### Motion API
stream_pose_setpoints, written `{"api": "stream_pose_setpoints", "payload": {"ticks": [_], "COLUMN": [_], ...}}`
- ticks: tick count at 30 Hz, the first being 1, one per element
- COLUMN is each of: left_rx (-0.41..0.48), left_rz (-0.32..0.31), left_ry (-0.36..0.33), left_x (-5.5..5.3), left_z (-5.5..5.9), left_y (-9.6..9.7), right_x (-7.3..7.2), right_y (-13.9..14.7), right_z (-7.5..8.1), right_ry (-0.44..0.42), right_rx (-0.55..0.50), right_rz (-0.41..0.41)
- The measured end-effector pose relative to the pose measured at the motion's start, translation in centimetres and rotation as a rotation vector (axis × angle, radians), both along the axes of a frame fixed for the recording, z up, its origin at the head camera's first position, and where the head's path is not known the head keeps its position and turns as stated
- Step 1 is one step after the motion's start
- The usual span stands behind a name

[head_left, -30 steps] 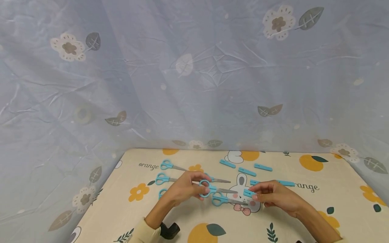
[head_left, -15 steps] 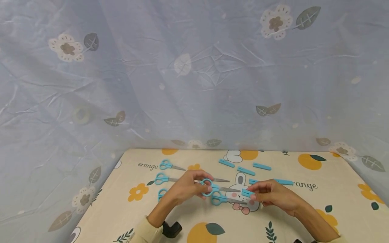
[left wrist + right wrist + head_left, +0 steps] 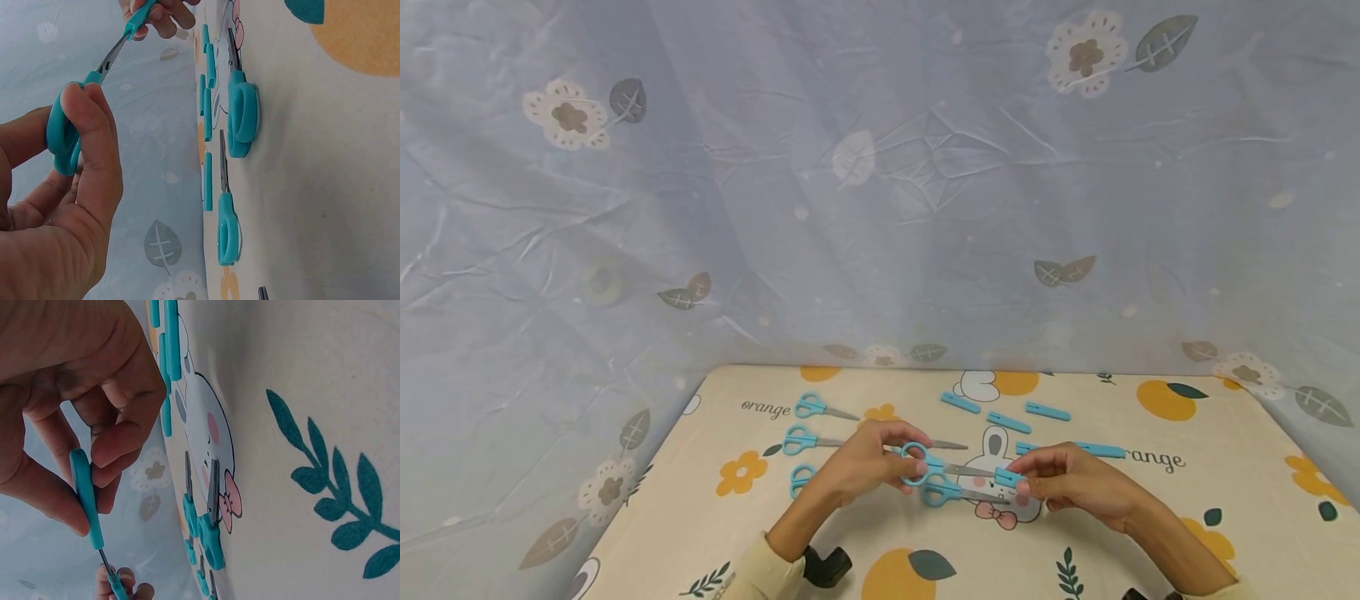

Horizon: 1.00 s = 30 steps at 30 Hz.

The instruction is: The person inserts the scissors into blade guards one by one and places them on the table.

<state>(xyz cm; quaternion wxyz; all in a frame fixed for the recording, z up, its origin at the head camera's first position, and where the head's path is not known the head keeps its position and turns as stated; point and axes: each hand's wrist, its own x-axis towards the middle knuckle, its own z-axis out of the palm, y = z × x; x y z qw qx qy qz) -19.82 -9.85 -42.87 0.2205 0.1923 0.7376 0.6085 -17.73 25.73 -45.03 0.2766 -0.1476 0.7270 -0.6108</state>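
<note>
Here it is, and your left hand [image 3: 874,465] has a firm grip on the handle of the held scissors [image 3: 934,465], blades pointing to three o'clock, with twelve taken as the far edge of the table [image 3: 1015,567]. Over at three o'clock from it, your right hand [image 3: 1071,485] is pinching the held cap [image 3: 1008,477], thumb on one side, fingers on the other. And look at that meeting point: the blade tips are right at the cap's mouth, the two in one line, both held up over the rabbit print [image 3: 1022,503]. How far in the tips are, I can't tell.

Down on the cloth, at eight o'clock from that cap, lies the near scissors [image 3: 937,492], blades to three o'clock. Behind your left hand, the half-hidden scissors [image 3: 950,445] shows its blade. Further out, between nine and ten o'clock from that hand, come the three left scissors [image 3: 800,440], stacked in a loose column.

Now the covers! From your right hand, the three far caps [image 3: 1009,422] lie between ten and twelve o'clock; the partly covered cap [image 3: 1024,448] sits close at ten, and the long blue cap [image 3: 1105,451] at one to two. Beyond, at twelve, hangs the grey-blue floral curtain [image 3: 880,242].
</note>
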Motion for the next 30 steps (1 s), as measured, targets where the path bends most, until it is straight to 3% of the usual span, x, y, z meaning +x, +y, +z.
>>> {"api": "stream_pose_setpoints", "payload": {"ticks": [14,30], "left_rx": [0.008,0.021], "left_rz": [-0.003,0.003], "left_ry": [-0.012,-0.027], "left_x": [0.1,0.3], "left_z": [0.0,0.0], "left_y": [0.3,0.8], "right_x": [0.0,-0.3], "right_y": [-0.3,-1.2], "right_z": [0.1,0.2], "right_ry": [-0.027,0.002], "right_rx": [-0.021,-0.042], "right_rz": [0.015,0.055]}}
